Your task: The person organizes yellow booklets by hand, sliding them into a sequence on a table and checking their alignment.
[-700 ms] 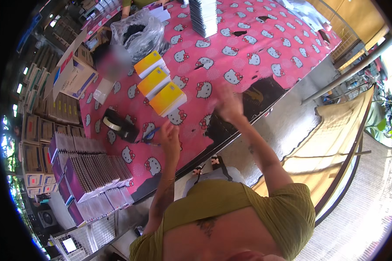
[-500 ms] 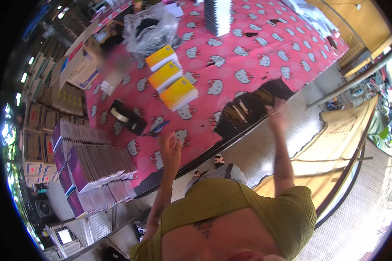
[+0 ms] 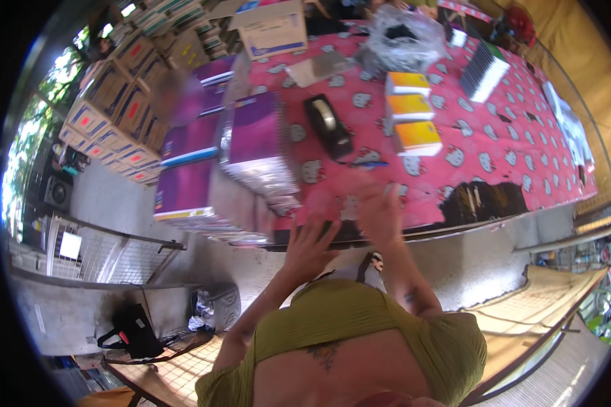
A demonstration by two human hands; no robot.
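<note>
My left hand (image 3: 310,245) is at the table's near edge, fingers spread, holding nothing, close to the stacks of purple-covered notebooks (image 3: 252,136). To its right, over the pink table cover, my right hand (image 3: 380,214) is raised; motion smears its fingers and I cannot tell whether it holds anything. Beyond the hands lie a blue pen (image 3: 370,164) and a black tape dispenser (image 3: 339,144) with a pale roll. Farther off, three yellow-and-white stacks (image 3: 417,136) stand in a row.
A clear plastic bag (image 3: 404,51) and an upright stack of dark-edged books (image 3: 483,71) are at the back. An open carton (image 3: 273,34) stands at the far left corner. Piled cartons (image 3: 108,115) and a wire-mesh gate (image 3: 91,251) are to the left. The table cover is torn near the front edge.
The view has turned left, bringing the purple notebooks closer to the middle. My right hand has swung left from the torn patch towards my left hand, which is now beside the stacks.
</note>
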